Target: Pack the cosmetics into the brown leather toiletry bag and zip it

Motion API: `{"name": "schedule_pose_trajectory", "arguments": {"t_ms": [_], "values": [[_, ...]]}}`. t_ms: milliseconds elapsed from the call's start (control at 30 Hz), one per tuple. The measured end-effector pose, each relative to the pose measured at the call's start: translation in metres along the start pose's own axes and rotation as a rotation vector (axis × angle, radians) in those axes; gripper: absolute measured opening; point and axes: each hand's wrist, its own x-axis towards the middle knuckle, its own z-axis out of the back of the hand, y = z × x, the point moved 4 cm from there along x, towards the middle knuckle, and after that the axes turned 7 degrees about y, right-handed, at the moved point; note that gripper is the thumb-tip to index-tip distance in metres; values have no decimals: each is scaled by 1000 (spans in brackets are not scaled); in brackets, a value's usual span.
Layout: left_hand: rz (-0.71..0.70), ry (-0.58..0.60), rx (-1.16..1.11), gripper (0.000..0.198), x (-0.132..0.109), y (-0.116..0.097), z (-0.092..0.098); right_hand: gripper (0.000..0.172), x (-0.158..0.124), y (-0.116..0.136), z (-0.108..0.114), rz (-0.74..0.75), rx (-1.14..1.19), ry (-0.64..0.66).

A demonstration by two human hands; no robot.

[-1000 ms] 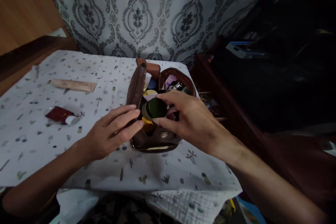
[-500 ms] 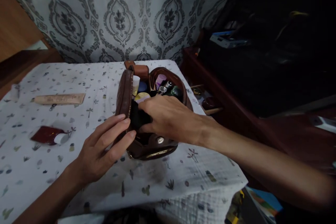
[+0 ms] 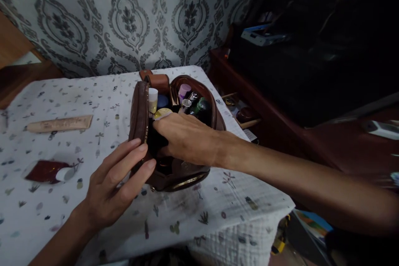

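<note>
A brown leather bag (image 3: 139,112) stands unzipped on the cloth, small bottles and jars packed inside. My left hand (image 3: 116,181) grips the bag's near left side, its fingertips over the zippered edge and its thumb hidden. My right hand (image 3: 183,137) reaches down into the bag; its fingers are out of sight, so what they touch cannot be seen. Around that hand show a white-capped bottle (image 3: 152,99), a yellow lid (image 3: 163,113), a blue round item (image 3: 162,101), a lilac cap (image 3: 184,90) and a green bottle (image 3: 203,106).
A beige squeeze tube (image 3: 59,124) and a dark red bottle with a white cap (image 3: 48,171) lie left of the bag on the patterned white cloth (image 3: 102,108). Beyond the table's right edge is an open drawer (image 3: 245,112) of dark red furniture. A patterned wall stands behind.
The view has shifted slightly, so the table and bag appear a little further left. My right hand stays inside the bag and my left hand stays on its edge.
</note>
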Motion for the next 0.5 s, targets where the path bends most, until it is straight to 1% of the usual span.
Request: {"name": "schedule_pose_trajectory", "arguments": {"t_ms": [133, 200, 233, 333, 400, 433, 500], "values": [[-12, 12, 3, 42, 2, 0, 0, 19, -10, -2, 5, 63, 67, -129], [-22, 18, 5, 42, 4, -1, 1, 9, -20, -1, 11, 96, 115, -156], [-22, 22, 7, 42, 5, -2, 1, 4, -24, 0, 13, 113, 133, -130], [9, 44, 27, 47, 8, -5, 3, 24, -36, 4, 14, 174, 166, 54], [50, 56, 40, 51, 7, -8, 4, 34, -41, 5, 10, 200, 148, 157], [84, 58, 39, 53, 5, -8, 5, 38, -43, 4, 6, 201, 120, 187], [159, 91, -45, 56, -1, -4, 5, 41, -45, 2, -1, 210, 69, 193]]}}
